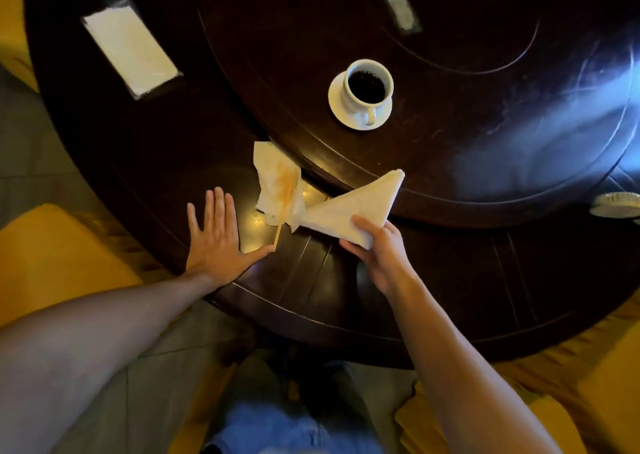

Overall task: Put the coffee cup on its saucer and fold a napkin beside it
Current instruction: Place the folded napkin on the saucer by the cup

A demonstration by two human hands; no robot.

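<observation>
The left hand (216, 235) lies flat and open on the dark table (145, 148), holding nothing. Just to its right sits a crumpled, stained tissue (277, 183) with a thin stick (281, 218). Next, the right hand (375, 251) pinches the near corner of the folded white napkin (349, 207). The napkin is light and soft, so I think it could flop open; holding it at the fold seems best. Farther right and back, the coffee cup (367, 88) already sits on its saucer (337, 107), full, so it could spill.
</observation>
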